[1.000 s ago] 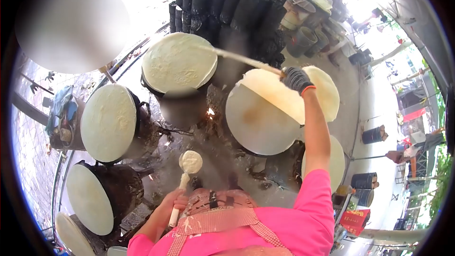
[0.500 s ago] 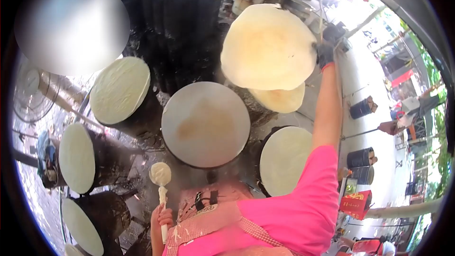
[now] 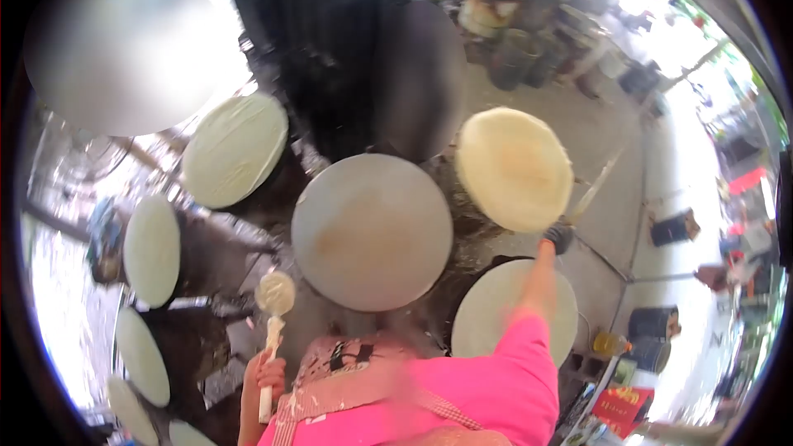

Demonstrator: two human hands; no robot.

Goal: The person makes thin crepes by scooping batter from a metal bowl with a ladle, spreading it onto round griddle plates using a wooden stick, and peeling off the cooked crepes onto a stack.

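A dark pile [image 3: 318, 66] is seen at the far side, left of the middle. Nearer, in the middle, a bare round griddle [image 3: 372, 235] is marked by a brownish patch. At its near right, a batter-covered griddle [image 3: 487, 306] is partly crossed by the right forearm.

A flatbread [image 3: 514, 167] is seen to the far right of the bare griddle. Its pale face, browned faintly towards the middle, is turned up; its oval outline is stretched from far left to near right. To the left, a far coated griddle [image 3: 235, 150] is covered with pale batter, and a smaller coated disc [image 3: 153, 250] is set nearer and further left.

A ladle [image 3: 274, 324] is held upright in the view, near and left of the middle, in front of the bare griddle. Its long axis is run from near to far, with the handle end slightly left; the round bowl, filled with pale batter, is pointed far. A thin stick [image 3: 596, 186] is slanted from the right glove towards the far right.

The ladle's handle is clasped by the bare left hand [image 3: 271, 372]. The gloved right hand [image 3: 559, 237] is placed at the flatbread's near right edge; whether it is clenched or released cannot be told through the blur.
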